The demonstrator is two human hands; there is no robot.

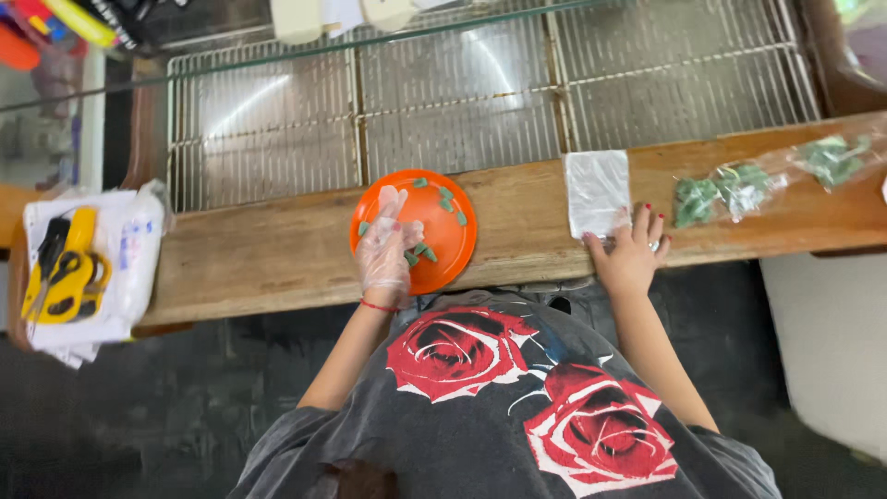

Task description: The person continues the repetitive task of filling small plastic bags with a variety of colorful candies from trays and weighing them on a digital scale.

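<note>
Two hands on a wooden counter, centre frame.
Left hand (385,249), in a clear glove, lies flat and unclenched on the orange plate (455,242) among small green pieces (422,252). Right hand (631,251), bare, fingers spread, presses the lower edge of a clear plastic bag (597,191), grasping nothing. Wooden counter (277,254) crosses mid-frame; wire racks (462,111) above; yellow tool (63,268) far left.

The worktop (517,217) was bare, matt wood with worn grain. The orange plate (455,242) looked like smooth, slightly glossy plastic. A thin, clear plastic glove covered the left hand (385,251). The small bag (597,191) was crinkly translucent film, and the racks (462,102) were shiny metal wire.
</note>
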